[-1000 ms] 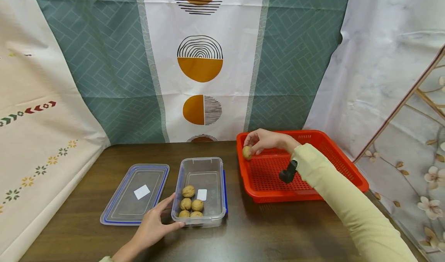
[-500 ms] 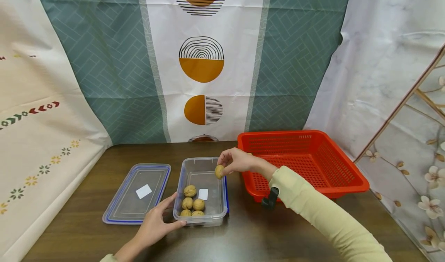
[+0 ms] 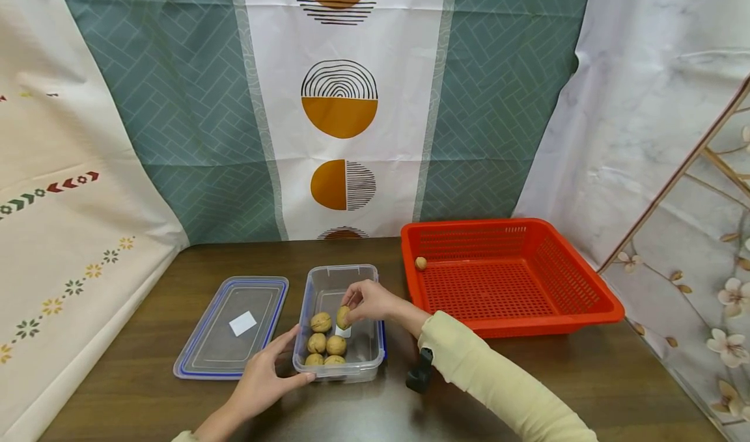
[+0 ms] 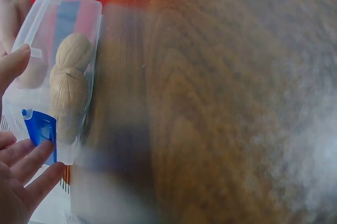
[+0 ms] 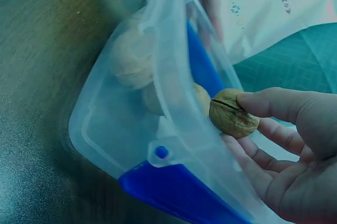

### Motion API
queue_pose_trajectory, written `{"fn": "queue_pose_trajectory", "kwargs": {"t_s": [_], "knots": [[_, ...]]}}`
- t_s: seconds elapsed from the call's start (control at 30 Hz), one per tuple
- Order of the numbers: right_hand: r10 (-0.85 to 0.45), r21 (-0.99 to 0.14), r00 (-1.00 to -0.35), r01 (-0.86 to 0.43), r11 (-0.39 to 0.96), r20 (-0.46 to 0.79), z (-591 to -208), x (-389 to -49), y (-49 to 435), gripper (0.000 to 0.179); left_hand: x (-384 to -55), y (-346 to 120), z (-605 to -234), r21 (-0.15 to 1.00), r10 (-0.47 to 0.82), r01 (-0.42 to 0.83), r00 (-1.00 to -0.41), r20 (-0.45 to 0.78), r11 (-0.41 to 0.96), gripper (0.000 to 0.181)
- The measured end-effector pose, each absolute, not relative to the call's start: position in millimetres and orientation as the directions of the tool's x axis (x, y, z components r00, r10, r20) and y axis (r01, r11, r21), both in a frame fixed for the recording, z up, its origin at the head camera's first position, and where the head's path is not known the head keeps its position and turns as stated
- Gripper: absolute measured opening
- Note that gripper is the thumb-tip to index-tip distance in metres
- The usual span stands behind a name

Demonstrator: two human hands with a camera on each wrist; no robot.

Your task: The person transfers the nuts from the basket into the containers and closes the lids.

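Head view: one pale-brown, ridged walnut (image 3: 342, 317), pinched between the thumb and fingers of the right hand (image 3: 370, 300), over the opening of a clear plastic rectangular container (image 3: 340, 278); five similar brown walnuts (image 3: 336, 345) lie inside, left of and nearer than that hand. The left hand (image 3: 262, 373), thumb and fingers spread, rests against the container's near left corner. Beyond it to the left, flat on the table: a clear lid with blue edging (image 3: 219, 344), white label attached. Beyond the right hand, to its right: a red plastic mesh basket (image 3: 486, 292), one walnut at its left side. Left wrist view: thumb on the rim, fingers extended beside a blue plastic latch (image 4: 41, 129). Right wrist view: the pinched walnut appears by the rim; its height above the rest I cannot tell.
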State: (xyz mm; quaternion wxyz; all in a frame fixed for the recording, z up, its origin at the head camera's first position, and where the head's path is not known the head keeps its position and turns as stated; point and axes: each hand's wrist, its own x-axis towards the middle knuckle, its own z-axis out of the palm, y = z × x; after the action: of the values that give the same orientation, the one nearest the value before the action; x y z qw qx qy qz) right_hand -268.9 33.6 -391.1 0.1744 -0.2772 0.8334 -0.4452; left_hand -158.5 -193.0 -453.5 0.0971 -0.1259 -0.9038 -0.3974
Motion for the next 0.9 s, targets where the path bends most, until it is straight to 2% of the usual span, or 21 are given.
{"fn": "queue_pose_trajectory", "kwargs": {"t_s": [0.13, 0.37, 0.9], "knots": [[-0.614, -0.787, -0.789, -0.363, 0.5, -0.026, -396, -269, 25, 0.02, -159, -194, -454, 0.696, 0.138, 0.288, -0.954, 0.265, 0.658, 0.084], [-0.545, -0.655, -0.838, -0.392, 0.646, -0.036, -402, -268, 11, 0.02, -159, -193, -455, 0.7, 0.138, 0.277, -0.959, 0.25, 0.658, 0.083], [-0.51, -0.563, -0.86, -0.407, 0.719, -0.03, -413, -265, 1, 0.017, -157, -192, -453, 0.7, 0.136, 0.291, -0.953, 0.27, 0.652, 0.082]]}}
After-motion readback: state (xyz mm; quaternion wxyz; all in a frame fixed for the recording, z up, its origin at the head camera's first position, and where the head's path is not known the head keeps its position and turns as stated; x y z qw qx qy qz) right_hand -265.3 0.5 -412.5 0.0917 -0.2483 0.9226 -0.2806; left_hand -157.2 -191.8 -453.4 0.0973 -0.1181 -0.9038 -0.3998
